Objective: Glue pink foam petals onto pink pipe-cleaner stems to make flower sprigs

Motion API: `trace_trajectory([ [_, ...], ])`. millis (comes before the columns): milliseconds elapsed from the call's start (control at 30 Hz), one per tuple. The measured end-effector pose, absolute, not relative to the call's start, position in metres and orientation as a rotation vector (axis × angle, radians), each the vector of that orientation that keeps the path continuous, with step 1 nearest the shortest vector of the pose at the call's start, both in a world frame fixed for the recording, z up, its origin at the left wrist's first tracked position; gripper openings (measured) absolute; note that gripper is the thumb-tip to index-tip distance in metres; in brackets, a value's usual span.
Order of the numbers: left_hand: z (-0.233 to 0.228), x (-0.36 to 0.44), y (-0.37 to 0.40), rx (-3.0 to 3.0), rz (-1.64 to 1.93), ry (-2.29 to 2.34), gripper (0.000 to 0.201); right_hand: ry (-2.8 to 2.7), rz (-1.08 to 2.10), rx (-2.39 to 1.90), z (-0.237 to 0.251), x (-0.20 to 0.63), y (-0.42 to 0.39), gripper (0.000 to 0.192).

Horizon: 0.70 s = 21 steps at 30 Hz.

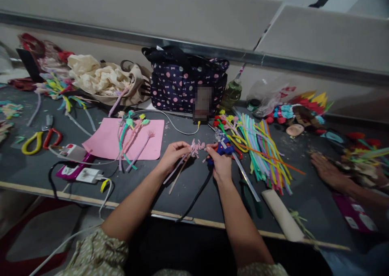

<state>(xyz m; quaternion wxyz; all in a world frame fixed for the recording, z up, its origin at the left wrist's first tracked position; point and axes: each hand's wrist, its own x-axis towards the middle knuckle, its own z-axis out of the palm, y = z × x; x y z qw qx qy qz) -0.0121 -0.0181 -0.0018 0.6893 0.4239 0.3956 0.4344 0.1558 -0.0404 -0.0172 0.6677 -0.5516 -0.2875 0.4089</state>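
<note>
In the head view, the left hand [174,156] pinches a slender, pale purple fuzzy stem [175,171] between thumb and fingers above the dark grey bench [129,183]; its lower end slants toward the near edge. A thin, pale tan stem [177,179] hangs just beside it. Small, pale pink fuzzy pieces [197,147] cluster between the two hands. The right hand [221,167] has thumb and forefinger drawn together near them; I cannot tell whether they grip a piece. Just beside that hand is a blue glue gun [225,147], a long clear glue stick [246,182] slanting out of its back. Farther right lies a bundle of multicoloured fuzzy stems [257,140]. To the left, finished-looking fuzzy flowers rest on a flat pink sheet [99,140]. Behind stands a dark blue patterned fabric bag [170,81]. A co-worker's hand [324,169] rests palm-down at far right.
</note>
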Motion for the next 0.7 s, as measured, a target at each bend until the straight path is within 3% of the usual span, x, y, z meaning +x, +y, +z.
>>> trace_trajectory([
  [700, -0.004, -0.014, -0.018, 0.848, 0.926, 0.718, 0.025, -0.636, 1.064, -1.151, -0.005, 0.145, -0.046, 0.035],
])
